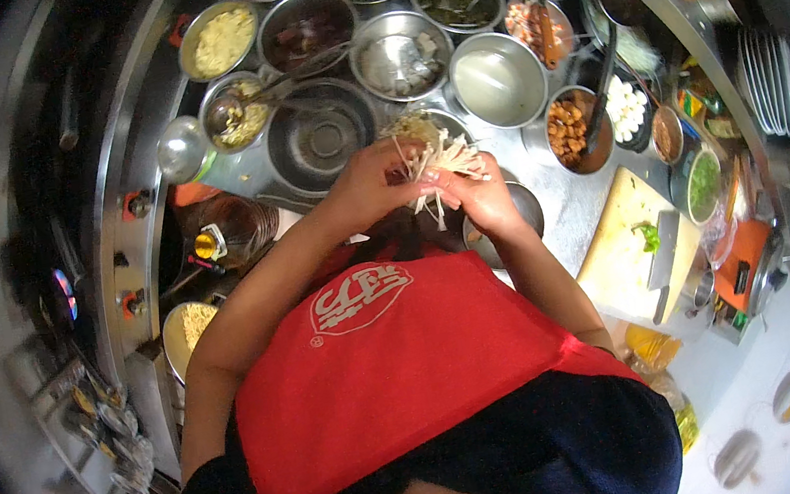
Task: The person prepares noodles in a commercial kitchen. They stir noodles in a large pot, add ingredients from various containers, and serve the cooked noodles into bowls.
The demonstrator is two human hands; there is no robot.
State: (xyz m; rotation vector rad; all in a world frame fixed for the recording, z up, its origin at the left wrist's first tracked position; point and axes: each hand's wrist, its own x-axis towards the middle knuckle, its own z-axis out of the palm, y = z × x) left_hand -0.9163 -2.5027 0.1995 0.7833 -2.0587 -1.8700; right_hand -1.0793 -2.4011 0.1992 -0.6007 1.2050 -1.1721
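A bunch of enoki mushrooms (455, 159) is held between my two hands in front of the red apron (412, 366). My left hand (381, 177) grips its left side, with some pale stems hanging below the fingers. On the other side, my right hand (478, 190) has its thumb and fingers on the stems. Behind the mushrooms stands a metal bowl (441, 119), partly hidden, with pale food in it. A dark-looking steel pot (326, 135) lies just beyond my left hand. Below my right hand, another metal bowl (529, 205) is partly covered by the forearm.
Several metal bowls of food crowd the counter's far side, including one of cloudy liquid (500, 80) and one of brown chunks (570, 131) with a black-handled utensil. At right lies a cutting board (621, 238) bearing a cleaver (663, 255). A large oil bottle (234, 232) lies left.
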